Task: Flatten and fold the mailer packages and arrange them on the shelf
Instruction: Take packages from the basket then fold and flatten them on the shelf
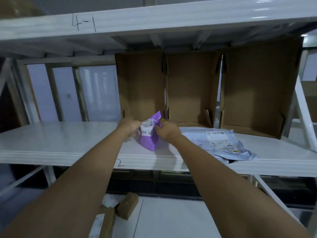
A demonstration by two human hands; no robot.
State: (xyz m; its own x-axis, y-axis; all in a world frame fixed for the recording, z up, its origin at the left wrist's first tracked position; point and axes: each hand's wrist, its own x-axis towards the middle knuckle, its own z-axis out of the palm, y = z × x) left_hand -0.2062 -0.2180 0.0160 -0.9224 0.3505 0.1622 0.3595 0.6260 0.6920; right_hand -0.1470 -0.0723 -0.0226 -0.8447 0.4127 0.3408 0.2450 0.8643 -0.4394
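On the front edge of the upper shelf beam [120,19] there is a handwritten mark "4-1" in dark pen. On the front edge of the middle shelf [68,157], just between the 2 arms, a handwritten "2" can be read. The purple mailer [151,140] carries white labels with barcodes, but the print is too small to read. The grey mailer [221,143] also has a white shipping label; its text is blurred and cannot be read.

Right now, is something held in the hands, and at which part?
Yes. Both hands hold the purple mailer near its top: the left hand at its left edge beside the white label, the right hand at its right edge.
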